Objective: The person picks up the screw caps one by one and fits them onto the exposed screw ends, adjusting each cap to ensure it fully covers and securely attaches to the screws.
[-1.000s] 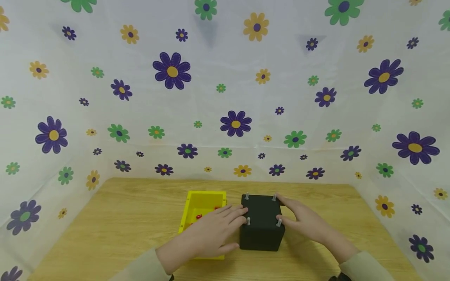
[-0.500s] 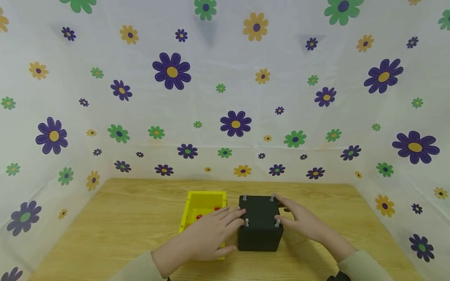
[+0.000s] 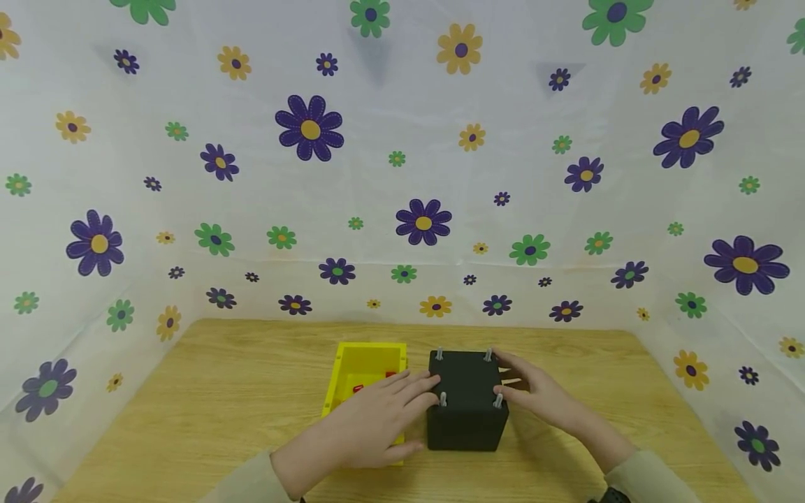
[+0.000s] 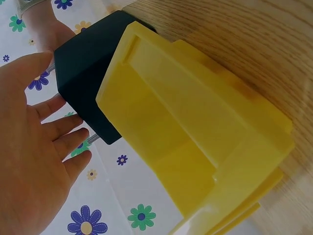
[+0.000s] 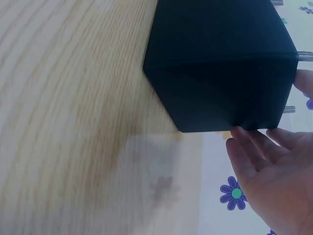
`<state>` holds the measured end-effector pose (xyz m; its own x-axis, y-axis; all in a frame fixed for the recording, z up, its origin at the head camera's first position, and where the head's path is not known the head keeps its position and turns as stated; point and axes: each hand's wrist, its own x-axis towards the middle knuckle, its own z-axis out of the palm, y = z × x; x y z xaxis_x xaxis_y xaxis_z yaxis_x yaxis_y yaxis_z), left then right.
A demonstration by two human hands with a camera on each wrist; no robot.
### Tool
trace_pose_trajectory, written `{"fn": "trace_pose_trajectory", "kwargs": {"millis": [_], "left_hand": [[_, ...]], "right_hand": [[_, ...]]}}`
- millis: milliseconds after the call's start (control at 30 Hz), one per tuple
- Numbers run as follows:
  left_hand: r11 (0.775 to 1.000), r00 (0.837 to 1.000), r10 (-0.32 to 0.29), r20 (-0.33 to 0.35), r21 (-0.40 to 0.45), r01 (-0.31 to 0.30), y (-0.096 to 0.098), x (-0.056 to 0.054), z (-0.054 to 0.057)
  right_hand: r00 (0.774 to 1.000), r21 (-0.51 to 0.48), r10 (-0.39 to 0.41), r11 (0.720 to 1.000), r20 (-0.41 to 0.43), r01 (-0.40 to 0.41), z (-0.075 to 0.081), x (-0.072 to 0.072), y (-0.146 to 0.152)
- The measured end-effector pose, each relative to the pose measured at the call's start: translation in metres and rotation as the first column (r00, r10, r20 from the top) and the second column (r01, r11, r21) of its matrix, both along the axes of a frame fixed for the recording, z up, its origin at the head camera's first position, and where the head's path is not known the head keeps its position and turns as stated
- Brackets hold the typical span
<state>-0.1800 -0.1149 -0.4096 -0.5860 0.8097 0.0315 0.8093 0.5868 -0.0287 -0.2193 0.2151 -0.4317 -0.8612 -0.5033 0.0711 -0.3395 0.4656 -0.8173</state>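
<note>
A black cube-shaped box (image 3: 467, 412) stands on the table with a metal bolt upright at each top corner. In the head view my left hand (image 3: 367, 423) reaches over a yellow bin (image 3: 365, 356), its straight fingertips at the box's left top edge. My right hand (image 3: 547, 395) lies along the box's right side, index finger at the far corner and thumb beside the near right bolt (image 3: 499, 401). Its fingertips touch the black box (image 5: 220, 93) in the right wrist view. Small red pieces (image 3: 358, 388) lie in the bin, partly hidden by my left hand.
The wooden table (image 3: 239, 391) reaches back to a white flower-printed cloth (image 3: 377, 188), which also closes off both sides. The yellow bin (image 4: 195, 103) stands just left of the black box, with a narrow gap between them in the head view.
The black box has shifted slightly left, then stayed put. My left hand drew back a little to the left. More of my right hand's fingers now show beside the box.
</note>
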Motion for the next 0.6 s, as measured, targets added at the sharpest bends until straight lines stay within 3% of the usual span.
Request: {"fn": "trace_pose_trajectory", "kwargs": {"millis": [133, 267, 467, 600], "left_hand": [[1.0, 1.0, 0.005, 0.005, -0.006, -0.005, 0.0, 0.001, 0.0], [1.0, 1.0, 0.017, 0.021, -0.007, -0.017, -0.001, 0.002, 0.001], [1.0, 0.999, 0.019, 0.027, 0.005, -0.019, -0.001, 0.003, 0.001], [1.0, 0.999, 0.018, 0.034, 0.004, -0.018, -0.001, 0.004, 0.001]], "right_hand": [[0.994, -0.055, -0.05, 0.997, 0.094, 0.055, -0.002, 0.003, -0.003], [0.973, -0.132, -0.117, 0.981, 0.199, 0.145, -0.004, 0.006, -0.01], [0.907, -0.3, -0.134, 0.916, 0.399, 0.267, -0.009, 0.007, -0.016], [0.882, -0.358, -0.137, 0.878, 0.451, 0.319, -0.012, 0.007, -0.019]]}}
